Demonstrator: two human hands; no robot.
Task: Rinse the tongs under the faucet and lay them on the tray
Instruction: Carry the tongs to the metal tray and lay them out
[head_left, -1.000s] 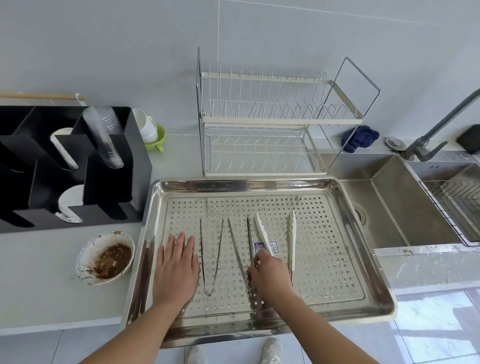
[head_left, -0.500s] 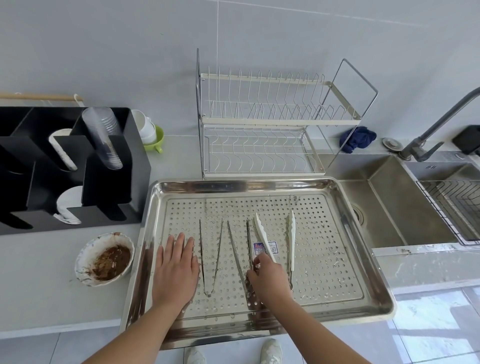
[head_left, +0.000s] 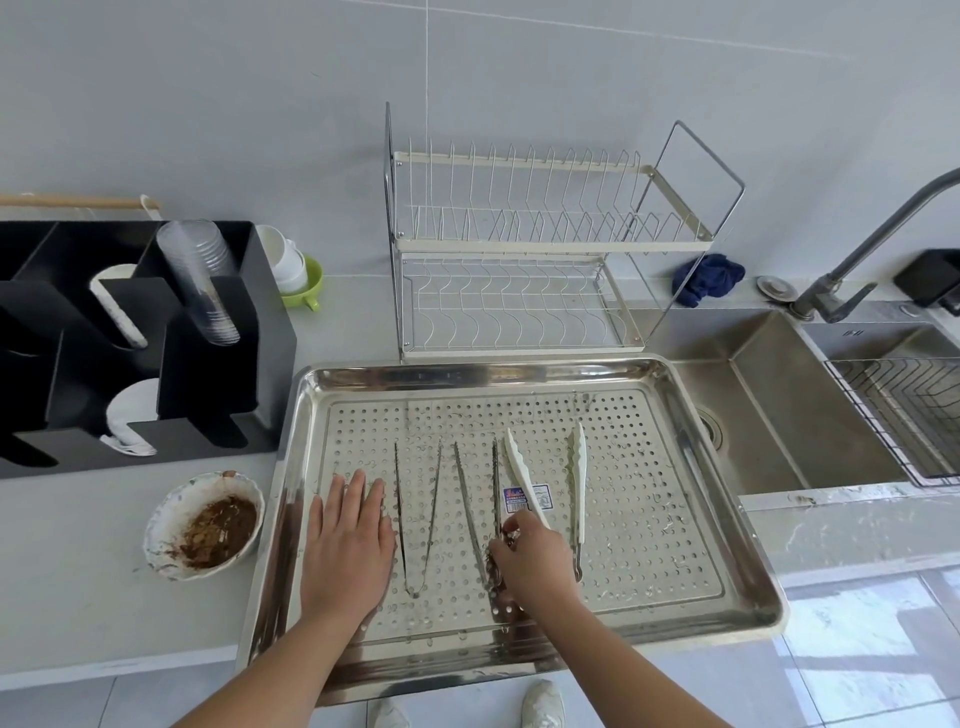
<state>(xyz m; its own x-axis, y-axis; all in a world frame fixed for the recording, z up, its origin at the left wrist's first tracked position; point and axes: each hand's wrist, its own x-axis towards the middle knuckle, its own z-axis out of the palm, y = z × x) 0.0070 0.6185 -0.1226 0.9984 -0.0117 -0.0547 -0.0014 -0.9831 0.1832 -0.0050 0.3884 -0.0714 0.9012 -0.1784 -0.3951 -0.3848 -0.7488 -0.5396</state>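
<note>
Curling the fingers of the right hand tighter onto the middle metal tongs, pulling back a tiny bit toward the tray edge.

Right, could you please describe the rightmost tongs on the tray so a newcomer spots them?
Find the big perforated steel tray beside the sink. Three pairs of tongs lie on it; these are the rightmost pair. Unlike the bare-metal left pair and middle pair, they have white arms and a sticker on one arm.
</note>
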